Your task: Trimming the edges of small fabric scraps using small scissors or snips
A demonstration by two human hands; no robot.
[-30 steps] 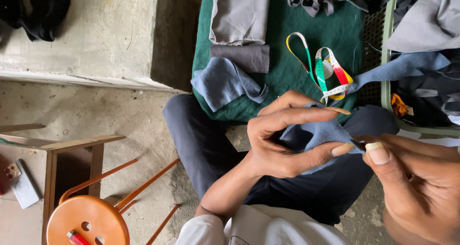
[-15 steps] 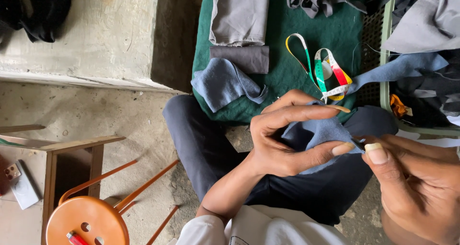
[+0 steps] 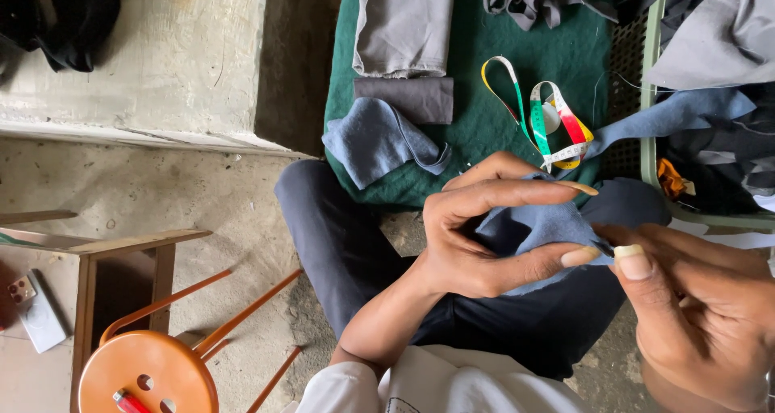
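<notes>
Head view looks down on a seated person whose two hands meet over the lap, working a small piece of blue-grey cloth [image 3: 537, 227]. The left hand [image 3: 476, 231] has its grip clamped on the cloth: the thumb presses from below and the forefinger arches over the top, so the cloth is bunched inside the palm. The right hand [image 3: 698, 312] comes in from the lower right; its thumb and forefinger are pinched together at the cloth's free corner, just where the left thumb's tip ends. Whether a needle sits in that pinch cannot be told.

The cloth lies between the hands, above the dark trousers [image 3: 347, 251]. Its long axis runs roughly left to right in the picture, slightly downward toward the right hand, and its narrow end points at that hand. The left hand holds most of it and is the nearer one; the right touches only the tip.

Beyond the hands, a green mat [image 3: 492, 130] carries a folded blue-grey piece [image 3: 375, 138], a dark grey fold [image 3: 408, 98], a light grey garment [image 3: 404, 25] and a coloured tape measure [image 3: 545, 114]. A green basket [image 3: 650, 82] of cloth stands to the right, and an orange stool [image 3: 149, 373] at lower left.
</notes>
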